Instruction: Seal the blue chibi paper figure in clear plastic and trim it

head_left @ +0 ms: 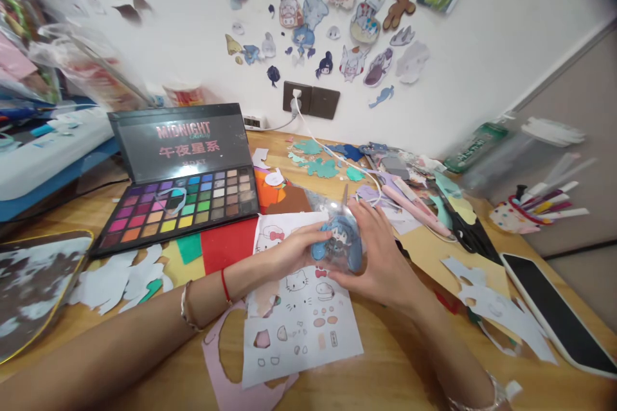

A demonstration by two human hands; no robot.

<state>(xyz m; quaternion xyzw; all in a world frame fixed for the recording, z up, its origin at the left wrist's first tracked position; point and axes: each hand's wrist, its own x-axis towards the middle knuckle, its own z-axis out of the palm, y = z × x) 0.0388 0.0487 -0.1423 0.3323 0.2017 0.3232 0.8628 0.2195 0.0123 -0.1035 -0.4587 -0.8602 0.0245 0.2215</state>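
Note:
Both my hands meet over a printed sheet (pixel 303 347) with cat-face drawings and small cut-out holes. Between them is a blue-haired chibi paper figure (pixel 343 237), seemingly under shiny clear film. My left hand (pixel 294 244) grips its left side, with thumb and fingers pressed together. On the other side, my right hand (pixel 376 250) curves around its edge, thumb below and fingers above. A thin pointed metal tip (pixel 345 194) shows just above the figure; what it belongs to is hidden.
An open eyeshadow palette (pixel 178 205) stands at the left. Pink hair straightener (pixel 417 205), black scissors (pixel 465 225), phone (pixel 554 314) and pen cup (pixel 515 215) lie or stand to the right. Paper scraps (pixel 120 279) spread over the wooden desk. Cut-outs cover the wall behind, around a socket (pixel 311 99).

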